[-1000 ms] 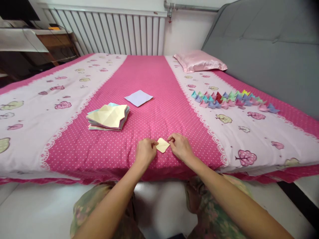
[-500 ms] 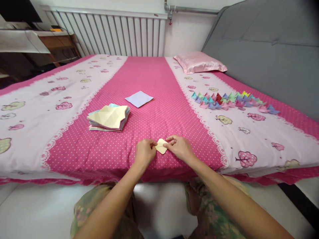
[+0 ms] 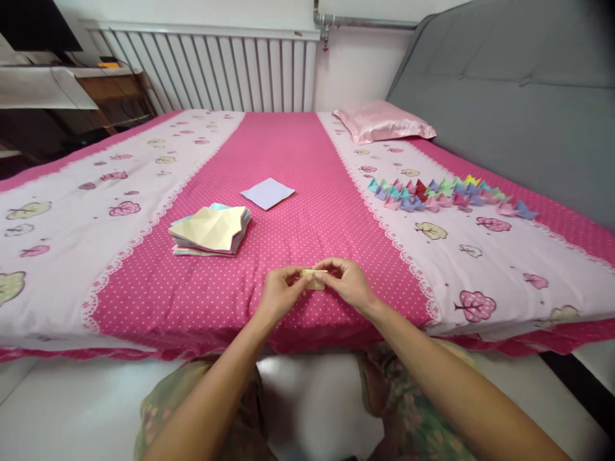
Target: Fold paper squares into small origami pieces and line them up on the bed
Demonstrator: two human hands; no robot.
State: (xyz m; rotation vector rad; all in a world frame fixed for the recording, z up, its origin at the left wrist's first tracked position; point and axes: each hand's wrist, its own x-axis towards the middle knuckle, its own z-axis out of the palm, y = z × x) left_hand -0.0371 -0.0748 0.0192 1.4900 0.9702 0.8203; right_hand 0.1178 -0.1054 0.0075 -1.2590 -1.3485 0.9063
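Between my two hands is a small folded piece of pale yellow origami paper (image 3: 316,283), near the front edge of the bed. My left hand (image 3: 282,289) pinches its left side with thumb and fingers. On its right side my right hand (image 3: 346,282) grips it the same way, thumb in front and fingers behind. The fingertips of both hands nearly meet and hide part of the folds. Ahead and to the left lies a stack of creased paper sheets (image 3: 211,230), a yellow one on top. A flat lilac paper stack (image 3: 268,193) lies beyond my hands.
Several small folded paper shapes (image 3: 446,194) in many colours stand in rows on the right of the pink bedspread (image 3: 288,147). A pink pillow (image 3: 382,121) lies at the back right by the grey headboard (image 3: 519,83). A white radiator (image 3: 206,67) runs along the far wall.
The yellow paper has tipped up from lying flat and looks narrower. Both hands have closed in around it, their fingertips nearer each other.
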